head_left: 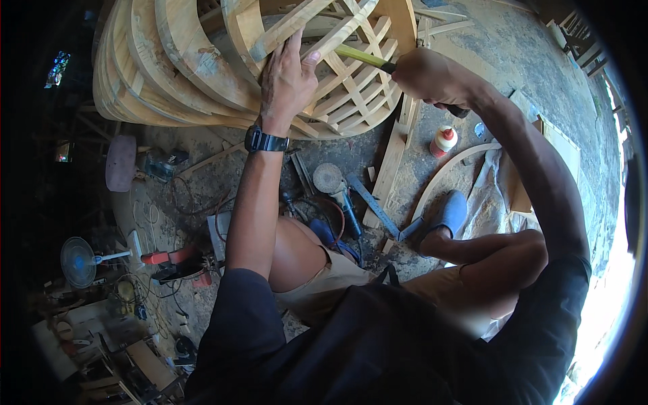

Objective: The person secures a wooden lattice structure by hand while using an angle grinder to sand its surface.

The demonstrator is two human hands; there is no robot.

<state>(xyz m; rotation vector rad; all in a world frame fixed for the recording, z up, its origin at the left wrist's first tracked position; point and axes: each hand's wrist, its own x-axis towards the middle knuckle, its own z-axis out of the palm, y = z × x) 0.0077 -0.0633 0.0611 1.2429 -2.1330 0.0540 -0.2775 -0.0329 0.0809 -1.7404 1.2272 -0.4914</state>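
A rounded wooden frame [145, 57] of curved ribs stands ahead of me, its right end made of crisscrossed slats. My left hand [291, 79] rests against this latticework, fingers pointing away and thumb apart, gripping a pale wooden slat [345, 30]. Some of its fingertips are hidden. Wrapped round a black grip, my right hand [426, 75] holds a tool with a yellow shaft [363, 56]. The shaft points left into the lattice, next to my left thumb. Its far end is hidden by the slats, so its exact kind cannot be told.
Below the frame lie an angle grinder [335, 185], a metal square [374, 206] and a wooden board [393, 158]. A red-and-white glue bottle [443, 141] stands right of them, near a curved wooden strip [439, 177]. At left are a fan [79, 262] and tangled cords.
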